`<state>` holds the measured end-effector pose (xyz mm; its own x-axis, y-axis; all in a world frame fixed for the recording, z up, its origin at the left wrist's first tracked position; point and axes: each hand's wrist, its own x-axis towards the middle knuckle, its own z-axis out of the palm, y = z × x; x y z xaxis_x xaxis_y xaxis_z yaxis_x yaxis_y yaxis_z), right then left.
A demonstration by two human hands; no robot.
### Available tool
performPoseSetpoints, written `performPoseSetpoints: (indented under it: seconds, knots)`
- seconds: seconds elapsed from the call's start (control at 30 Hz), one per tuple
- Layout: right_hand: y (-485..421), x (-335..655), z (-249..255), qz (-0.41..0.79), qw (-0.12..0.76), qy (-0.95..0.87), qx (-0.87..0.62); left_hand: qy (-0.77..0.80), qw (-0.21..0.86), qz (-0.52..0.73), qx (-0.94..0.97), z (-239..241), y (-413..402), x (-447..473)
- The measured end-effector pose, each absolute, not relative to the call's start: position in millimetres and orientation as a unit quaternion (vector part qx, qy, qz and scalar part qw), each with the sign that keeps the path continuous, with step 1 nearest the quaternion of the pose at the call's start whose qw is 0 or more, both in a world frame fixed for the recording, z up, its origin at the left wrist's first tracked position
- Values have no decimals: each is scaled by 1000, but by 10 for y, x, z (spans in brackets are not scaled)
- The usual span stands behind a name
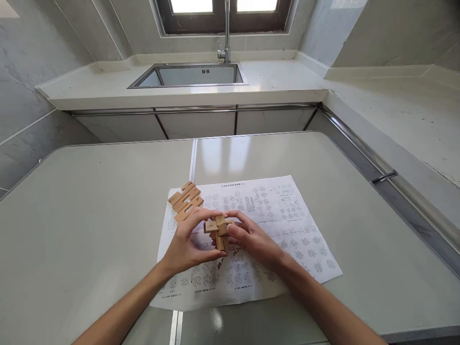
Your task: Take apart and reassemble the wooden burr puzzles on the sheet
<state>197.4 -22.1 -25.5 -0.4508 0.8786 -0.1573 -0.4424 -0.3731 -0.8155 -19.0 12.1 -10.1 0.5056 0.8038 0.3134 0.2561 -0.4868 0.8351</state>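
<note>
A partly interlocked wooden burr puzzle (221, 230) made of small notched blocks is held above a printed sheet. My left hand (187, 242) grips it from the left, the thumb at its lower end and the fingers over its top. From the right, my right hand (251, 237) pinches the puzzle's right arm between thumb and fingers. Several loose notched wooden pieces (187, 201) lie side by side on the sheet, just beyond my left hand. Printed line drawings of assembled shapes cover the paper sheet (305, 239); both hands hide part of its middle.
The sheet rests on a pale folding table (89, 215) with a metal seam (193, 160) across it. Behind stands a white counter (280, 79) with a steel sink (194, 74) and a tall faucet (226, 43). A side counter (406, 115) runs along the right.
</note>
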Motion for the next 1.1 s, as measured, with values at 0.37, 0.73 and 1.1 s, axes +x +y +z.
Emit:
performPoseSetpoints:
  seconds: [0.37, 0.73, 1.1]
  knots:
    - [-237, 1960, -218, 738, 433, -389, -340, 331, 330, 372, 802, -55, 101, -147]
    - [-224, 1959, -203, 736, 435, -407, -323, 322, 356, 378, 791, -80, 110, -173]
    - [-224, 1975, -260, 767, 429, -372, -299, 332, 362, 362, 792, -75, 115, -179]
